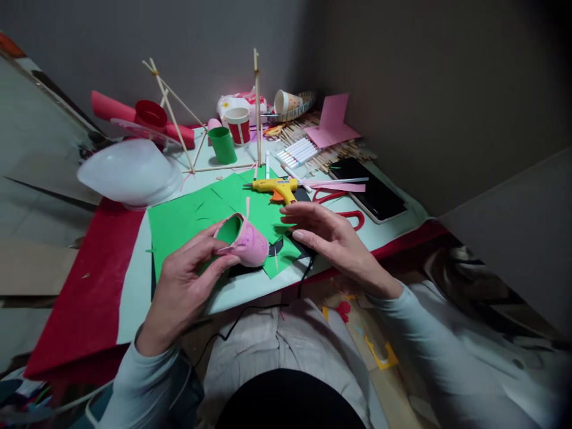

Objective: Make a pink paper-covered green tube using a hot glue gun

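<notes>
Head view: the left hand (179, 286) pinches a pink-covered paper cup (243, 240) on its side above the bench's (134, 280) near edge, mouth exposed; the right hand (328, 235) hovers beside it, open and empty.

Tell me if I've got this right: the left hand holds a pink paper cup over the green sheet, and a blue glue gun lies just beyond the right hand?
Nearly. The glue gun is yellow, not blue, as the head view shows. The rest holds: the left hand holds the pink paper cup over the green sheet, and the gun lies just beyond the right hand.
</notes>
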### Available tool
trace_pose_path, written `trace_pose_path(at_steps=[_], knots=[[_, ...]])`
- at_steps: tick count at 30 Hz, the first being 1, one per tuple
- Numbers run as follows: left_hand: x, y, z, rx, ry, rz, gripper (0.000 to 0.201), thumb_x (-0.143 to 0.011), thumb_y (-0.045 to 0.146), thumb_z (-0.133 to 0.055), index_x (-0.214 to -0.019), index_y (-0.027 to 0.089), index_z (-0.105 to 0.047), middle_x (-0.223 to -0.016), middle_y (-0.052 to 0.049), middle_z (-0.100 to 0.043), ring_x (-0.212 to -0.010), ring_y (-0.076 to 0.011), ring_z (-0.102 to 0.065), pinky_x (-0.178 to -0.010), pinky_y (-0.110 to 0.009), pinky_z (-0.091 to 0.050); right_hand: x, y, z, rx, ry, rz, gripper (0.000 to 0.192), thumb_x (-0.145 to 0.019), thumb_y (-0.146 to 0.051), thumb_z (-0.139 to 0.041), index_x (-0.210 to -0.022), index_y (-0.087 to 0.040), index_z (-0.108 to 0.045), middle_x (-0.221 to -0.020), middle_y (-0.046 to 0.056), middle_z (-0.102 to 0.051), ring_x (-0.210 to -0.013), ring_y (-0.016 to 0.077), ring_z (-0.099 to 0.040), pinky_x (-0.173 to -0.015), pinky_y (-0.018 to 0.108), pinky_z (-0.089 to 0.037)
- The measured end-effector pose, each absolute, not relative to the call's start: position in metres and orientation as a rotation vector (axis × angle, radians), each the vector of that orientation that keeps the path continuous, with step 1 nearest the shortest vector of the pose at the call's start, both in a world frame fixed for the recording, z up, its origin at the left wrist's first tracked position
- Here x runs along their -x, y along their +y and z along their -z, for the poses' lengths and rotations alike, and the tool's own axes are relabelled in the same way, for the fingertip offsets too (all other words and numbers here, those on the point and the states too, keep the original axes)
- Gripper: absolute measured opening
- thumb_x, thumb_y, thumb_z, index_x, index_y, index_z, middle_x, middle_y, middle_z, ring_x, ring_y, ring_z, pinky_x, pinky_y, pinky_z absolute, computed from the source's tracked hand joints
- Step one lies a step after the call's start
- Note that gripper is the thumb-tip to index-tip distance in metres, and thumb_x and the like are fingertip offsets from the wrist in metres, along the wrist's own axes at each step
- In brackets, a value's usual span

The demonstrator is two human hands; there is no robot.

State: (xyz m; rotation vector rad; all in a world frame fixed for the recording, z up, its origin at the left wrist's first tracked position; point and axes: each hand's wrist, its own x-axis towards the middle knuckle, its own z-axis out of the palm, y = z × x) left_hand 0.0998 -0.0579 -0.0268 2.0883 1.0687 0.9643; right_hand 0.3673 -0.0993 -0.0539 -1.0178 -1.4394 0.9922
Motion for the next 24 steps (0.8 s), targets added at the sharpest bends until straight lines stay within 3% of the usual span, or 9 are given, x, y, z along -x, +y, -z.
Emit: trace_pose_path(at_steps=[3, 6, 9, 11, 15, 19, 24], knots=[[-0.095, -0.056, 0.027, -1.85, 1.184, -1.051, 0.01, -0.088, 0.034, -0.076, -0.083, 0.027, -0.071, -0.111, -0.001, -0.08, -0.129, -0.0297, -0.066, -0.115, -0.045, -0.049, -0.352, -0.1, 0.056, 1.068, -1.463, -0.973, 0.038, -0.097, -0.037, -0.07, -0.131, -0.021, -0.062, -0.13, 0.011, -0.07, -0.118, 0.0241, -0.07, -0.104, 0.045, -0.058], [-0.096, -0.055, 0.028, -1.662, 1.213, -1.156, 0.016, -0.086, 0.038, -0.079, -0.083, 0.026, -0.069, -0.108, -0.001, -0.078, -0.116, -0.0274, -0.071, -0.109, -0.042, -0.054, -0.331, -0.1, 0.056, 1.063, -1.473, -1.003, 0.05, -0.095, -0.039, -0.072, -0.139, -0.022, -0.056, -0.138, 0.013, -0.066, -0.109, 0.0226, -0.073, -0.097, 0.042, -0.061], [-0.101, -0.054, 0.03, -1.528, 1.196, -1.242, 0.021, -0.087, 0.041, -0.078, -0.087, 0.024, -0.067, -0.103, 0.0, -0.076, -0.105, -0.0224, -0.072, -0.102, -0.036, -0.057, -0.311, -0.098, 0.054, 0.947, -1.388, -1.065, 0.064, -0.092, -0.04, -0.076, -0.148, -0.025, -0.047, -0.149, 0.012, -0.058, -0.116, 0.022, -0.07, -0.1, 0.039, -0.061], [-0.104, -0.055, 0.03, -1.511, 1.188, -1.254, 0.024, -0.088, 0.043, -0.078, -0.087, 0.022, -0.067, -0.102, -0.001, -0.076, -0.102, -0.0214, -0.072, -0.1, -0.036, -0.058, -0.3, -0.096, 0.054, 0.91, -1.362, -1.041, 0.064, -0.093, -0.041, -0.075, -0.148, -0.025, -0.046, -0.146, 0.011, -0.06, -0.118, 0.0223, -0.069, -0.099, 0.037, -0.061], [-0.107, -0.057, 0.024, -1.561, 1.188, -1.233, 0.024, -0.089, 0.044, -0.077, -0.1, 0.023, -0.072, -0.123, -0.005, -0.077, -0.119, -0.0268, -0.07, -0.111, -0.043, -0.055, -0.289, -0.09, 0.054, 0.929, -1.303, -0.961, 0.055, -0.095, -0.043, -0.07, -0.143, -0.025, -0.051, -0.134, 0.009, -0.064, -0.116, 0.0234, -0.068, -0.09, 0.033, -0.062], [-0.109, -0.059, 0.014, -1.578, 1.124, -1.257, 0.017, -0.095, 0.041, -0.07, -0.105, 0.026, -0.072, -0.153, -0.003, -0.061, -0.145, -0.0286, -0.053, -0.124, -0.047, -0.042, -0.286, -0.087, 0.054, 0.902, -1.268, -0.966, 0.053, -0.094, -0.04, -0.071, -0.142, -0.025, -0.055, -0.122, 0.006, -0.067, -0.098, 0.018, -0.069, -0.079, 0.028, -0.06], [-0.123, -0.058, 0.004, -1.505, 1.017, -1.4, 0.008, -0.097, 0.028, -0.067, -0.092, 0.023, -0.07, -0.154, -0.003, -0.061, -0.149, -0.0285, -0.05, -0.127, -0.05, -0.038, -0.285, -0.089, 0.051, 0.864, -1.259, -0.938, 0.05, -0.093, -0.036, -0.073, -0.139, -0.025, -0.059, -0.131, 0.006, -0.067, -0.097, 0.0152, -0.067, -0.083, 0.026, -0.059]])
